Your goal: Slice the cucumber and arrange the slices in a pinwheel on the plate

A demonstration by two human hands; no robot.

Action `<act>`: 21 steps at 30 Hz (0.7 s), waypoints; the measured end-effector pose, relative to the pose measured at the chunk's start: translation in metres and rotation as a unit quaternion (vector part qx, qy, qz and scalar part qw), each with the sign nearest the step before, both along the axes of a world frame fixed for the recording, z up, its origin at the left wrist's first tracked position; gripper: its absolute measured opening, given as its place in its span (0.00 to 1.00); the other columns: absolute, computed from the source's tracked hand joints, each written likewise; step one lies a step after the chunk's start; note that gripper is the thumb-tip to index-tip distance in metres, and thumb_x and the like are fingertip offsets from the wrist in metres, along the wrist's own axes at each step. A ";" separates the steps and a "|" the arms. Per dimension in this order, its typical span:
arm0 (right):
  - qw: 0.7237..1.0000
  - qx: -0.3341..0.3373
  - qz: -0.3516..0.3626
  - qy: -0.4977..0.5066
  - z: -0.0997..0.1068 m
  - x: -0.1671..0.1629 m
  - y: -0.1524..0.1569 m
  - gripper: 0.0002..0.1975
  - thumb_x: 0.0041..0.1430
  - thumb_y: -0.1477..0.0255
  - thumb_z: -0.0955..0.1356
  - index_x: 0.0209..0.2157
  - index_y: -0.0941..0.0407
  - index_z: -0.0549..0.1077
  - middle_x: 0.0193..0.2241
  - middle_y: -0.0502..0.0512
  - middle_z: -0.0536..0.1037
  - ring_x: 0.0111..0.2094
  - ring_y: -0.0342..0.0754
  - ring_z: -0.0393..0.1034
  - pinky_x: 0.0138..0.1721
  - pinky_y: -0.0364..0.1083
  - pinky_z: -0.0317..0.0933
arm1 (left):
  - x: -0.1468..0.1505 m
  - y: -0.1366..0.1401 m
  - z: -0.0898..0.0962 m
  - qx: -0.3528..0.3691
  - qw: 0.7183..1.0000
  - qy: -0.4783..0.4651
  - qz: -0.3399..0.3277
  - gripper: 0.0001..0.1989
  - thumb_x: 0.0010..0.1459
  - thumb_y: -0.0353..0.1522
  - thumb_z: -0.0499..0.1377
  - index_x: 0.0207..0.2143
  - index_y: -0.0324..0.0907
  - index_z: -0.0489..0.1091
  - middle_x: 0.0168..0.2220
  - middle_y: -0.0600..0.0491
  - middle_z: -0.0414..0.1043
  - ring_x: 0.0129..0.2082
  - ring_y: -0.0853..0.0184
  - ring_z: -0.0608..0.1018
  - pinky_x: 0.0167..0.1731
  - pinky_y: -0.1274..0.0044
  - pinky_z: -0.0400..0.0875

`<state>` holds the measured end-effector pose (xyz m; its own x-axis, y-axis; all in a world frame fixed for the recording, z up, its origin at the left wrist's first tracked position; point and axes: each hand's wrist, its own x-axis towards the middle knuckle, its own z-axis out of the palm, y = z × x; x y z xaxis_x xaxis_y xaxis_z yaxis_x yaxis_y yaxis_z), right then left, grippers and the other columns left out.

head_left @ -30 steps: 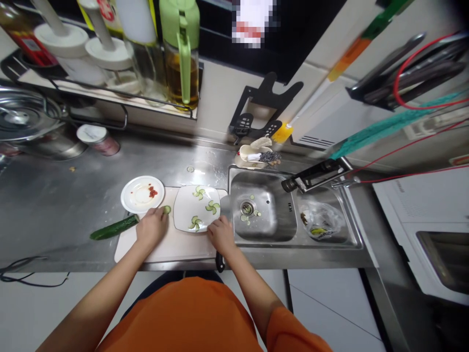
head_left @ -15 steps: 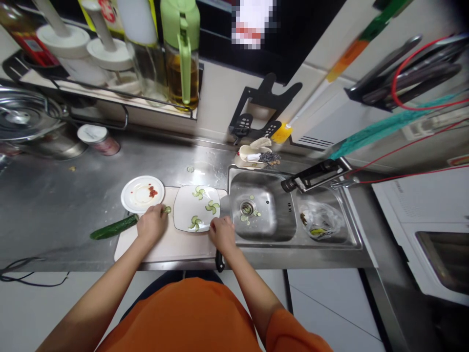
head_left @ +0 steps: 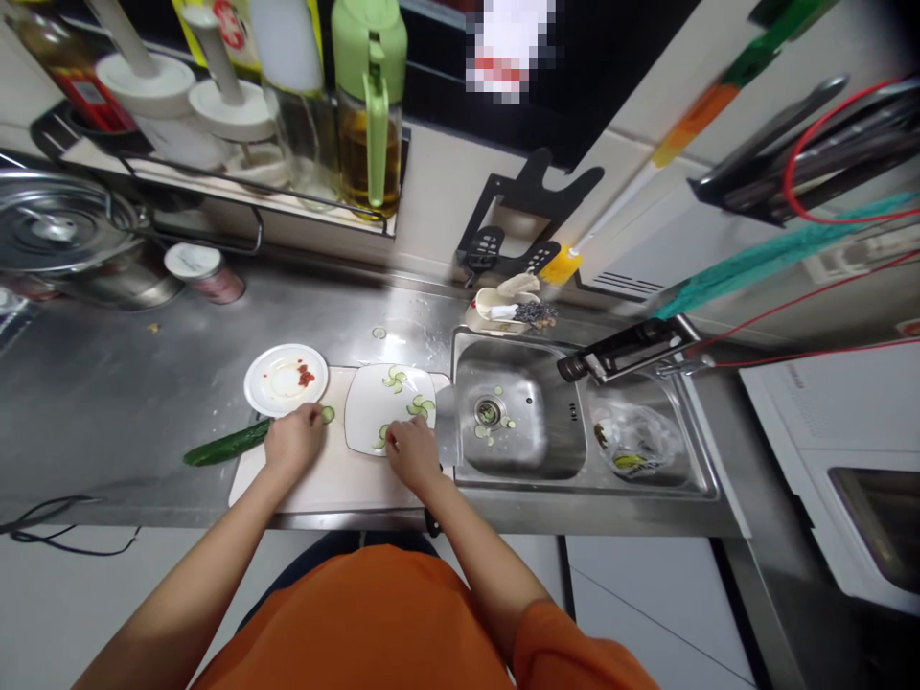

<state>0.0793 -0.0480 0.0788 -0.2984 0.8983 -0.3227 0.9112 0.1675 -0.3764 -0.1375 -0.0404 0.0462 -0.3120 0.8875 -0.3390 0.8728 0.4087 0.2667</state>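
My left hand [head_left: 294, 444] is closed in a pinch at the left of the cutting board [head_left: 323, 484], its fingertips on a small cucumber slice [head_left: 328, 414]. A green cucumber [head_left: 226, 446] lies beside that hand, its right end next to the wrist. Over the lower right of the white plate [head_left: 363, 388], my right hand [head_left: 415, 452] has its fingers drawn together at a fan of cucumber slices [head_left: 380, 437], partly covering it. Anything between those fingers is too small to make out. Two more cucumber fans [head_left: 395, 379] sit on the plate. A knife blade [head_left: 447, 422] shows at its right.
A round white dish [head_left: 277, 383] with red bits stands behind my left hand. To the right is a sink [head_left: 536, 441] with cucumber scraps at its drain, then a clear plastic bag [head_left: 647, 441]. Bottles and jars fill a rack [head_left: 302, 196] above; a lidded pot [head_left: 107, 264] stands left.
My right hand has moved left from the plate's right edge onto the lower cucumber fan. My left hand stays at the slice. The whole view has shifted slightly.
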 end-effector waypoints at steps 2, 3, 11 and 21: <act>1.000 -0.002 0.010 0.000 0.001 -0.004 0.002 0.06 0.63 0.72 0.62 0.34 0.53 0.71 0.35 0.54 0.76 0.44 0.53 0.60 0.35 0.46 0.49 | 0.000 -0.001 0.000 -0.002 1.000 0.009 0.000 0.18 0.57 0.38 0.49 0.42 0.45 0.75 0.33 0.44 0.78 0.31 0.55 0.76 0.30 0.71 0.62; 1.000 -0.002 0.014 0.002 0.001 -0.005 0.002 0.06 0.63 0.72 0.62 0.35 0.53 0.71 0.35 0.54 0.76 0.44 0.53 0.60 0.35 0.47 0.50 | -0.001 -0.001 0.001 -0.002 1.000 0.010 0.002 0.17 0.57 0.38 0.49 0.42 0.45 0.75 0.33 0.43 0.78 0.31 0.55 0.76 0.30 0.71 0.62; 0.997 -0.005 -0.002 0.076 -0.004 -0.014 0.011 0.05 0.60 0.72 0.64 0.34 0.54 0.73 0.34 0.53 0.76 0.43 0.52 0.62 0.39 0.47 0.52 | -0.011 -0.008 0.011 0.061 0.989 -0.122 0.053 0.15 0.52 0.43 0.56 0.34 0.44 0.75 0.30 0.51 0.77 0.32 0.62 0.76 0.35 0.75 0.65; 0.970 -0.035 0.010 0.238 -0.018 -0.050 0.045 0.13 0.59 0.75 0.66 0.46 0.54 0.74 0.42 0.51 0.78 0.44 0.46 0.69 0.52 0.46 0.53 | -0.014 -0.002 0.007 0.048 0.922 -0.371 0.104 0.20 0.42 0.44 0.61 0.32 0.38 0.74 0.26 0.52 0.76 0.23 0.70 0.72 0.25 0.80 0.63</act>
<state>0.0295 -0.0034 0.0610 -0.4461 0.8717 -0.2028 0.6273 0.1429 -0.7655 -0.1518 -0.0427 0.0533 -0.1929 0.8714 -0.4511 0.3414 0.4906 0.8017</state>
